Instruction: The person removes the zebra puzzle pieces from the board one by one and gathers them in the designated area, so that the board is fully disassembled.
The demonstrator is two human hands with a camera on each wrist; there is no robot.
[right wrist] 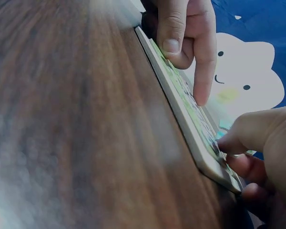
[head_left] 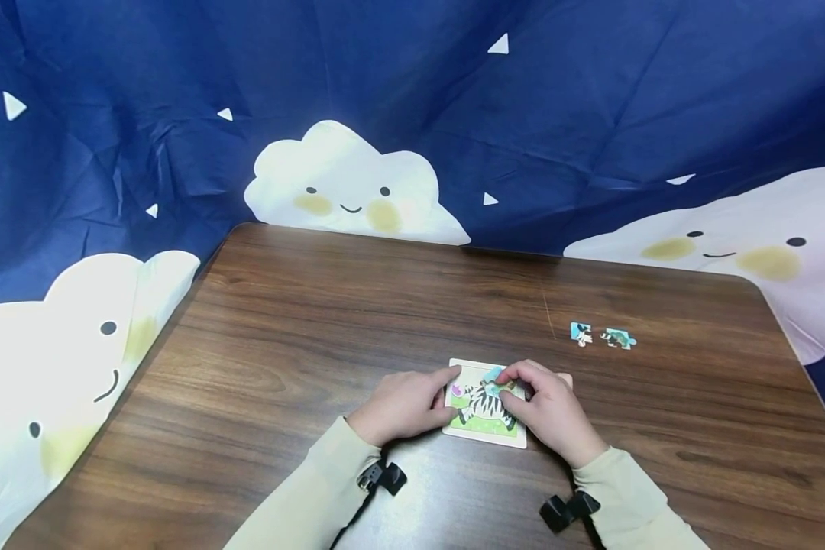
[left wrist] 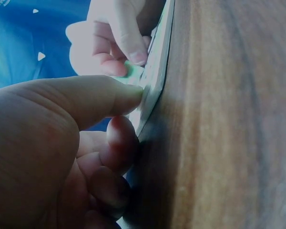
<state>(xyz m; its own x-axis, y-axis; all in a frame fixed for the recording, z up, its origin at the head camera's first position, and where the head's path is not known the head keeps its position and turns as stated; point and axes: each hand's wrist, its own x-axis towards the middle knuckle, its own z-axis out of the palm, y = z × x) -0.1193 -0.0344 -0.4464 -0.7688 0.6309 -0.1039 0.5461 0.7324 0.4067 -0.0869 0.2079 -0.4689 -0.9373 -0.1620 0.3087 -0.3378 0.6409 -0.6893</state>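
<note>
A small jigsaw puzzle board (head_left: 484, 439) with a pale rim and a zebra picture on green lies on the table. My left hand (head_left: 409, 402) steadies its left side, the thumb pressing on the rim and the index finger stretched along the upper left; the other fingers curl beside the edge. Over the upper right of the picture, my right hand (head_left: 552, 405) pinches a teal puzzle piece (head_left: 493, 389) between thumb and index finger, close against the board. The fingers partly cover that piece. In the right wrist view, the board's edge (right wrist: 174, 107) runs between both hands.
Two loose puzzle pieces lie beyond my right hand: a blue and white one (head_left: 580, 334) and a blue one with green (head_left: 619, 338). The brown wooden table (head_left: 316, 305) ends at a dark blue curtain (head_left: 179, 76) printed with white clouds.
</note>
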